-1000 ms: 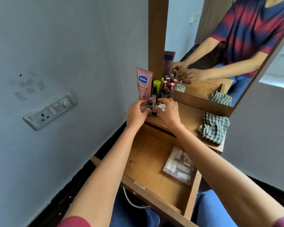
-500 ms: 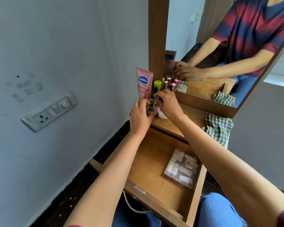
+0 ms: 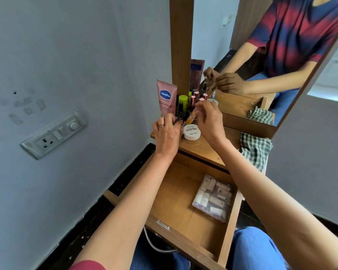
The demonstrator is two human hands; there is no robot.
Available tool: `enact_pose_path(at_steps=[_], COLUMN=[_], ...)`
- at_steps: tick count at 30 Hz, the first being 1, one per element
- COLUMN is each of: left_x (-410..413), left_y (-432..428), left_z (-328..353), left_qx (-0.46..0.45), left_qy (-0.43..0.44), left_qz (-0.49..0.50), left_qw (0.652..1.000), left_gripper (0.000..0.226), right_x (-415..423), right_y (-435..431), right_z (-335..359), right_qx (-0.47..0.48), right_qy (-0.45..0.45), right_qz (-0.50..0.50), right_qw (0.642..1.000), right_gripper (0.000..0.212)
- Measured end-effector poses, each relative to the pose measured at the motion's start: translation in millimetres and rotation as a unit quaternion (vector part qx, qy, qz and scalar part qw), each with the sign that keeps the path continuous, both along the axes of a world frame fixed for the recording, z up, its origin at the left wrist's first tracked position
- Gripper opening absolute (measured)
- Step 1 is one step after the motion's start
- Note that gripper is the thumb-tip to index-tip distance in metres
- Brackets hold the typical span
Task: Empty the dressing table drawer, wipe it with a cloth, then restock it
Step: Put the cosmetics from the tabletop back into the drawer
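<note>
Presently, the reference item is the white round plastic tub with black lettering (image 3: 192, 132), which stands on the brown wooden dressing table top (image 3: 205, 151).

Hands:
- The right hand (image 3: 209, 119) is just above and behind the tub. Its thumb and fingertips pinch a small orange-yellow bottle (image 3: 190, 118), held tilted and clear of the surface.
- The left hand (image 3: 167, 133) is immediately left of the tub and wears a ring. Its fingers are curled down onto a cluster of small dark bottles (image 3: 180, 114). Whether they actually grip one cannot be told.

Task items:
- The open wooden drawer (image 3: 176, 195) is pulled out below the tub, on the person's side.
- A clear plastic pouch of pale small tubes (image 3: 214, 197) lies flat in the drawer, below and to the right of the tub and against the drawer's right wall.
- A green-and-white checked cloth (image 3: 255, 151) lies crumpled to the right of the tub and hangs over the table edge.

Other items:
- A pink upright Vaseline tube (image 3: 165, 98) stands behind and left of the tub.
- A lime-green capped bottle (image 3: 183, 99) and rose-gold capped bottles (image 3: 192, 99) stand directly behind the tub.
- A wood-framed mirror (image 3: 261, 55) rises behind the tub and reflects both hands.
- A white switch plate (image 3: 53, 133) is on the wall, well to the left of the tub.
</note>
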State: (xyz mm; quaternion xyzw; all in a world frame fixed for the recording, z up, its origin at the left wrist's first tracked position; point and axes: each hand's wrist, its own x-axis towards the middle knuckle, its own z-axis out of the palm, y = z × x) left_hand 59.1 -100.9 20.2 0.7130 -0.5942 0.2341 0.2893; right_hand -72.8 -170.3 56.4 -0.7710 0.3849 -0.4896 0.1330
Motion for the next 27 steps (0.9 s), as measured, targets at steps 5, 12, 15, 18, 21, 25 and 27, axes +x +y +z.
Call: enact_pose_path(at_steps=[5,12,15,18,21,25,27], left_x=[-1.9,-3.4,-3.7,-1.6,4.2,14.2,22.9], left_y=[0.4,2.9,7.2,13.4,26.3,60.5,80.8], left_z=[3.7,5.2,6.3,7.4,6.5,6.4,2.3], left_qx=[0.0,0.028,0.035,0.027,0.017,0.022,0.014], left_qy=[-0.021,0.004,0.034,0.091,0.185,0.268,0.313], left_qz=[0.004,0.005,-0.01,-0.039,-0.117,-0.175,-0.18], left_qw=[1.0,1.0,0.999,0.995,0.976,0.947,0.932], left_gripper=[0.025,0.029,0.029,0.027,0.024,0.023,0.022], right_x=[-9.9,-10.0,-7.9,-7.8,-11.0,-18.6,-20.4], right_y=[-1.2,-3.8,-0.8,2.4,14.4,47.3,69.7], right_z=[-8.1,-8.2,-6.2,-2.8,0.8,-7.4,-18.3], right_qx=[0.037,0.075,0.079,0.088,0.086,0.048,0.032], right_qy=[0.055,0.065,0.065,0.045,-0.015,-0.075,-0.064], right_qz=[0.024,0.051,0.062,0.063,0.06,0.061,0.08], right_qw=[0.998,0.994,0.993,0.993,0.994,0.994,0.994], right_gripper=[0.02,0.026,0.022,0.021,0.023,0.026,0.03])
